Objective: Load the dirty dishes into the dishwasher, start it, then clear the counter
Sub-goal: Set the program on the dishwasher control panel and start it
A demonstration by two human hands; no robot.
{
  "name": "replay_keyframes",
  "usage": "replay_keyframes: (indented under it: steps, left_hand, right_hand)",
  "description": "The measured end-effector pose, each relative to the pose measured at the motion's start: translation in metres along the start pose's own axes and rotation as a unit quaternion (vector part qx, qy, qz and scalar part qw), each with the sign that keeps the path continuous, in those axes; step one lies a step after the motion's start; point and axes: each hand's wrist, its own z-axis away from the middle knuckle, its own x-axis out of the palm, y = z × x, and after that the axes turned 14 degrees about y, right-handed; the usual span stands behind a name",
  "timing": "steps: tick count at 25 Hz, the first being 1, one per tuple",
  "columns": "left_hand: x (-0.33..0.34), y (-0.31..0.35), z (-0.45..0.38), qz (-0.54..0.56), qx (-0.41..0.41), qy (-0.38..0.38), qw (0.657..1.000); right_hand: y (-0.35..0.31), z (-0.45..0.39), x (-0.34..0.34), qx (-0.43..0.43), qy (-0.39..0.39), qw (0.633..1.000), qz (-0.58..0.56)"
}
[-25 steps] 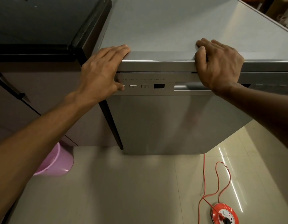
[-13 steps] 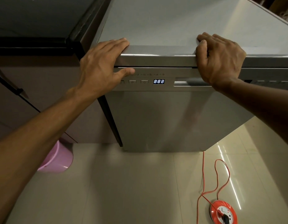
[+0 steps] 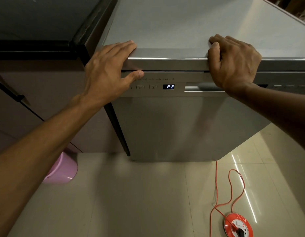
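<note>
The steel dishwasher point(image 3: 174, 127) stands with its door closed, and its display point(image 3: 168, 86) reads P2. My left hand point(image 3: 107, 71) rests on the top's left front corner, fingers straight along the top and thumb tip against the upper control panel beside the buttons point(image 3: 140, 87). My right hand point(image 3: 233, 64) hangs over the front edge of the top with curled fingers hooked onto it, and it covers part of the door handle point(image 3: 196, 88). No dishes are in sight.
A dark counter point(image 3: 37, 23) and pinkish cabinet fronts adjoin the dishwasher on the left. A pink bucket point(image 3: 62, 170) stands on the tiled floor below them. An orange cord runs to a red extension reel point(image 3: 237, 225) at the lower right.
The display went from dark to 888 and now reads P2. My left thumb lifted off the leftmost button to the panel's upper edge. My right hand stayed put.
</note>
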Motion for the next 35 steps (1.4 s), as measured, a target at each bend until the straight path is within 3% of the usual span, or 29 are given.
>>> replay_keyframes:
  steps: [35]
  left_hand:
    - [0.0033,-0.0004,0.0025,-0.022,0.020,-0.005,1.000]
  right_hand:
    - [-0.0009,0.0007,0.0003,-0.002,0.007,1.000,-0.002]
